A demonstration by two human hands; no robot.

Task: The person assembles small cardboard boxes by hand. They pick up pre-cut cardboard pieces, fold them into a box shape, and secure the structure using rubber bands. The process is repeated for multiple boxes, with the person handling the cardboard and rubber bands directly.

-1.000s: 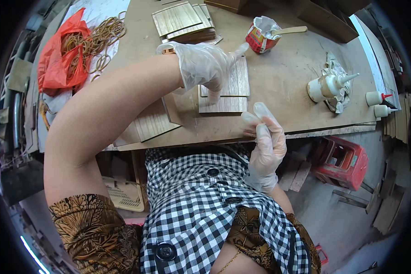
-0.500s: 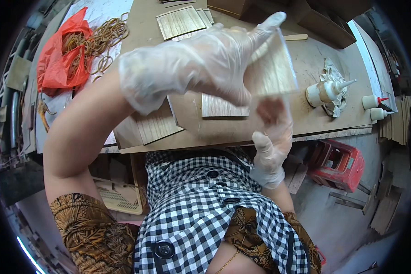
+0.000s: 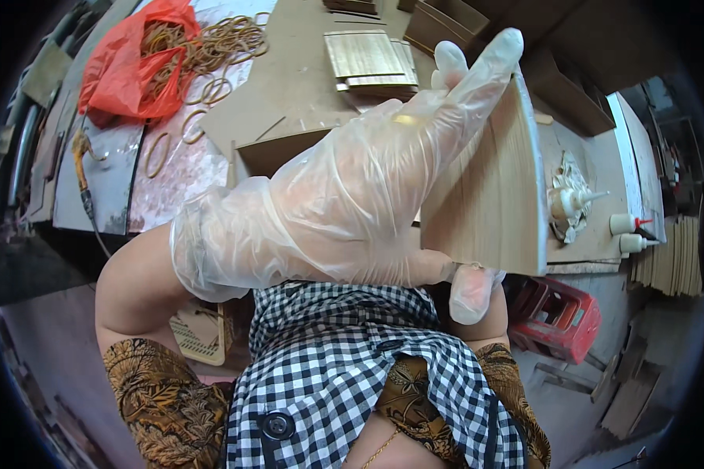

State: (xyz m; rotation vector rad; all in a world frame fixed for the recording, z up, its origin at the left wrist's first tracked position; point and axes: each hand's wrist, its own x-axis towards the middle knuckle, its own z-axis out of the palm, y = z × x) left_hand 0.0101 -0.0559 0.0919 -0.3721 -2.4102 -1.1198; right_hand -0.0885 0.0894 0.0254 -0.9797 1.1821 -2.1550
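My left hand [image 3: 352,187], in a thin translucent glove, reaches across the view and grips a thin rectangular wood panel [image 3: 489,187]. Its fingers stretch along the panel's upper edge and its thumb presses near the lower edge. The panel is tilted up off the table, grain side toward me. At the lower edge my right hand [image 3: 472,294], gloved too, pinches the same panel; only its thumb shows well, the fingers being behind the wood. Partly covered by my left hand, a brown open box or frame [image 3: 281,150] rests on the table.
Small wood panels [image 3: 368,59] lie stacked further back, near brown wooden boxes [image 3: 446,23]. A white glue bottle [image 3: 567,203] sits on a rag at right, with two small bottles [image 3: 624,225] beyond. Rubber bands [image 3: 235,43] spill from a red bag [image 3: 137,74]. A red stool [image 3: 555,316] stands below.
My right hand has come up to the panel's lower edge and taken hold. The panel has come nearer and turned more upright. The view has shifted, showing the brown box under my left hand.
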